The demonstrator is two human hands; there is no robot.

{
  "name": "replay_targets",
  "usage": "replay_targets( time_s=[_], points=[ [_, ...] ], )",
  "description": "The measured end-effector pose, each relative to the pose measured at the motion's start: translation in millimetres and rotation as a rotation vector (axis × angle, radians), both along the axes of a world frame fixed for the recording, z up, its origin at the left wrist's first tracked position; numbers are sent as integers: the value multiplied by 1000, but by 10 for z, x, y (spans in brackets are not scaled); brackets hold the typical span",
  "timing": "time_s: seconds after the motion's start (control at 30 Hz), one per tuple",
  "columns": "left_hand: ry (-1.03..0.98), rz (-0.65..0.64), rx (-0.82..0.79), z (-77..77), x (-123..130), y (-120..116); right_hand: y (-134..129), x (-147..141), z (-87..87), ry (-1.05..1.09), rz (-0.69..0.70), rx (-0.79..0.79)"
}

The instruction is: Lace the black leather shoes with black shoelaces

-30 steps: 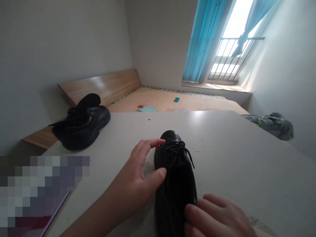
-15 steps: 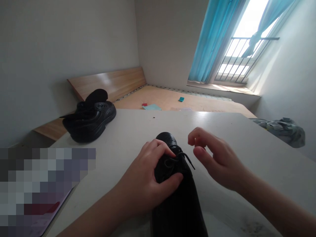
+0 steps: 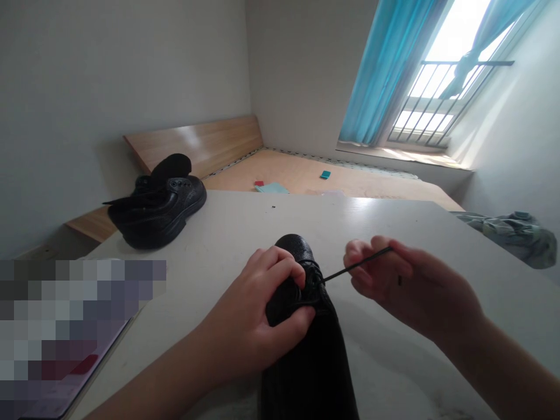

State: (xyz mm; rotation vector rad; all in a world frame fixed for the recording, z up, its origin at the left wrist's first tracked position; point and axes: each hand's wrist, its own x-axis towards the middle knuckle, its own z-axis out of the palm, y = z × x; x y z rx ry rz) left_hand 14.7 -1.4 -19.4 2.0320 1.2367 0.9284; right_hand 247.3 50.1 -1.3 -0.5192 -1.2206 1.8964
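place: home bedroom | evidence: bare wooden bed frame point(image 3: 306, 175); blue curtains point(image 3: 376, 70); barred window point(image 3: 441, 99)

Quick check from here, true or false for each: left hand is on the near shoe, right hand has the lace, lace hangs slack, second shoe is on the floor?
1. The left hand grips the near shoe. True.
2. The right hand pinches the lace. True.
3. The lace hangs slack. False: it is pulled taut to the right.
4. The second shoe lies on the floor. False: it sits on the table, far left.
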Motion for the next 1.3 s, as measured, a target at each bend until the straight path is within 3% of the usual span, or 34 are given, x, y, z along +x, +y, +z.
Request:
replay_targets(
  time_s=[0.1, 0.2, 0.33, 0.47, 0.7, 0.9, 1.0, 1.1, 1.23, 1.3],
  points=[
    [17, -16, 19, -2, -10, 5, 22, 89, 106, 198, -101, -133],
    [22, -23, 35, -7, -21, 2, 42, 130, 146, 294, -197, -150],
    [-15, -14, 37, -28, -22, -11, 4, 88, 99, 196, -67, -98],
    [-106, -38, -47, -40, -7, -25, -60, 9, 2, -20, 87, 114],
    [-140, -69, -55, -11, 1, -65, -117, -77, -194, -519, -100, 619],
    [-529, -289, -292, 102, -131, -91, -222, -136, -161, -736, -112, 1004],
    [-733, -421, -375, 165, -182, -79, -295, -174, -143, -804, -132, 1115],
    [-971, -479, -427, 210, -206, -61, -362, -182, -138, -716, -153, 1004],
    [-1295, -409, -555, 269, -228, -44, -331, -153, -142, -405, -229, 525],
    [-1325, -329, -609, 291, -235, -22, -258, -147, -135, -239, -240, 296]
  ],
)
